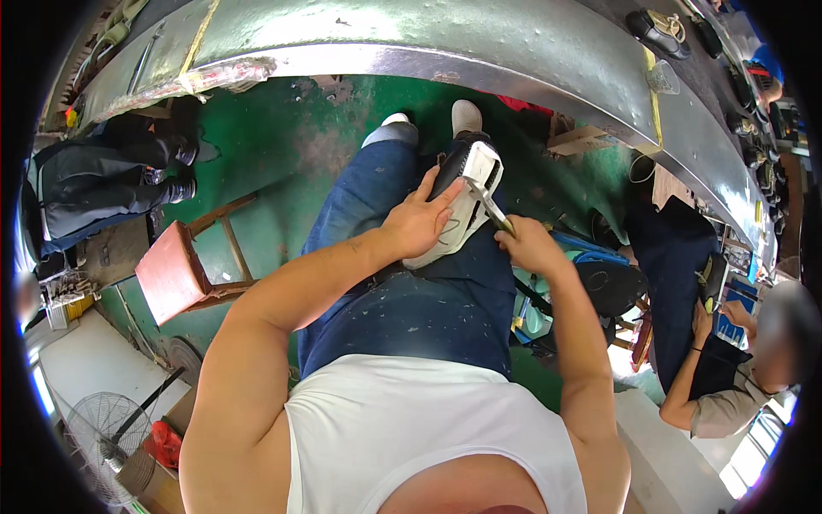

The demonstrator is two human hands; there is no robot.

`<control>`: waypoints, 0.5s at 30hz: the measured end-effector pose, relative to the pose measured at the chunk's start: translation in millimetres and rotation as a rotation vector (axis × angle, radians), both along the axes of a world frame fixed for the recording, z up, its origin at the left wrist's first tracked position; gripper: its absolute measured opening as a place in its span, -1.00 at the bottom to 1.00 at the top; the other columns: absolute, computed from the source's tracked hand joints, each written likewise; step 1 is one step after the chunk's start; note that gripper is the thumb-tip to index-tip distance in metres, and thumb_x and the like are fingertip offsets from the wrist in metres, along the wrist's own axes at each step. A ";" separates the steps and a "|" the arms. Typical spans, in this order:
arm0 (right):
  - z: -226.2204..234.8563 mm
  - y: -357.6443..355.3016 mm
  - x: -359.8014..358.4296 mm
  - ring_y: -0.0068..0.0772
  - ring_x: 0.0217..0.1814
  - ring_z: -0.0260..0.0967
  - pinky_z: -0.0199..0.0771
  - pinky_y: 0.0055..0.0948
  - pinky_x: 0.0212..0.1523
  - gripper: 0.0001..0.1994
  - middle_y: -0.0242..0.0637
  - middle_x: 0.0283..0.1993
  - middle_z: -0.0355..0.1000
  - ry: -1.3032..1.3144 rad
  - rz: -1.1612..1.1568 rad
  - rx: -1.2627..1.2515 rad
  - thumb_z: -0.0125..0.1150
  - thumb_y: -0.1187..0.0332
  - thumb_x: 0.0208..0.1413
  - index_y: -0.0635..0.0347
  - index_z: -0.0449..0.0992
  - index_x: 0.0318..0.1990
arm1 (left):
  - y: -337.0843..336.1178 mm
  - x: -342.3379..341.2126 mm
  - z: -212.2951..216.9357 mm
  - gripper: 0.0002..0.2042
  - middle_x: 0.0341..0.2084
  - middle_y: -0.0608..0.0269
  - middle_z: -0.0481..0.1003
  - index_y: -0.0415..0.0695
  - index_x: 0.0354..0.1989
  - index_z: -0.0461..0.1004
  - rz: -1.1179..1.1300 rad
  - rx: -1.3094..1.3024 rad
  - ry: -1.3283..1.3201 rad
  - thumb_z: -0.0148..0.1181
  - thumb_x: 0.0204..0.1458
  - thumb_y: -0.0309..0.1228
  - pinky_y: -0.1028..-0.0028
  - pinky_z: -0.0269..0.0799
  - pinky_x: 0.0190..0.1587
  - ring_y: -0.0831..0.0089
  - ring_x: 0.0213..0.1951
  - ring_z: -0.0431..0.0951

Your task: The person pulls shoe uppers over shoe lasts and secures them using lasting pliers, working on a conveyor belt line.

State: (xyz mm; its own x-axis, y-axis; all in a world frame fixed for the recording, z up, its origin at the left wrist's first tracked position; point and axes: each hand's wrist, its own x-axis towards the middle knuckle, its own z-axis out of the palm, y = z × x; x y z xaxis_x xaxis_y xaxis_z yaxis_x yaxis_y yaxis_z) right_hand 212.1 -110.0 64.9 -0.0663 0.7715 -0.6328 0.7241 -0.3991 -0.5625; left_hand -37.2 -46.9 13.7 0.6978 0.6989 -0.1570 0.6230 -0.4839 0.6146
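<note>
An upturned shoe [456, 224] lies across my lap, its whitish underside facing up and a black edge along its far left side. My left hand [419, 221] presses on the shoe's left side and holds it, thumb and fingers spread over it. My right hand [529, 247] is closed round the handle of metal pincers [489, 203]. Their head touches or hovers just over the shoe's underside, close to my left fingertips; I cannot tell whether the jaws grip anything.
A long metal-topped workbench [360, 34] curves across the far side. Left of me stands a red-seated wooden stool [175, 265]; a fan [107, 441] is at the lower left. To the right, a co-worker [728, 377] sits handling a shoe. Shoes [659, 32] rest on the bench's right end.
</note>
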 end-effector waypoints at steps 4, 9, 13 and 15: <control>11.3 13.8 3.3 0.25 -0.15 0.48 0.48 -0.04 -0.14 -0.72 0.15 -0.25 0.51 0.000 0.040 0.266 0.11 0.20 0.28 0.28 0.46 -0.14 | 9.6 1.3 7.5 -0.39 0.43 -0.36 -0.15 0.22 0.50 -0.02 0.057 -0.192 0.060 -0.02 0.28 -0.17 0.10 0.42 0.19 -0.31 0.09 0.47; -33.6 22.8 -16.5 0.23 -0.16 0.49 0.46 0.04 -0.15 -0.65 0.18 -0.26 0.51 -0.147 0.099 0.479 0.05 0.12 0.31 0.31 0.43 -0.22 | 11.4 10.5 41.9 -0.35 0.42 -0.39 -0.14 0.22 0.50 -0.01 -0.055 -0.170 0.192 0.02 0.25 -0.10 0.14 0.46 0.14 -0.29 0.02 0.52; -24.9 20.6 -24.4 0.29 -0.16 0.46 0.43 0.07 -0.15 -0.62 0.20 -0.28 0.50 -0.166 0.126 0.326 0.02 0.07 0.33 0.31 0.42 -0.19 | -4.4 -4.8 29.1 -0.30 0.41 -0.42 -0.10 0.12 0.50 -0.02 -0.018 -0.228 0.191 0.07 0.23 -0.06 0.16 0.39 0.21 -0.31 0.14 0.42; -27.7 14.6 -22.8 0.28 -0.16 0.46 0.42 0.06 -0.16 -0.61 0.19 -0.28 0.50 -0.154 0.123 0.376 0.01 0.07 0.33 0.32 0.42 -0.19 | -18.7 -16.4 -3.7 -0.28 0.40 -0.41 -0.01 0.01 0.50 0.00 0.077 -0.171 -0.009 0.08 0.21 -0.03 0.18 0.38 0.22 -0.28 0.16 0.43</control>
State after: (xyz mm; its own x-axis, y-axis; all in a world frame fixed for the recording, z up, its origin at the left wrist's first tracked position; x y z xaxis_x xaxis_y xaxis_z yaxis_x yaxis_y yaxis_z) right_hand 189.2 -95.4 37.2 -0.0986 0.9429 -0.3181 0.8405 -0.0922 -0.5339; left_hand -53.5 -65.6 9.9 0.6454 0.7139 -0.2717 0.6479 -0.3233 0.6898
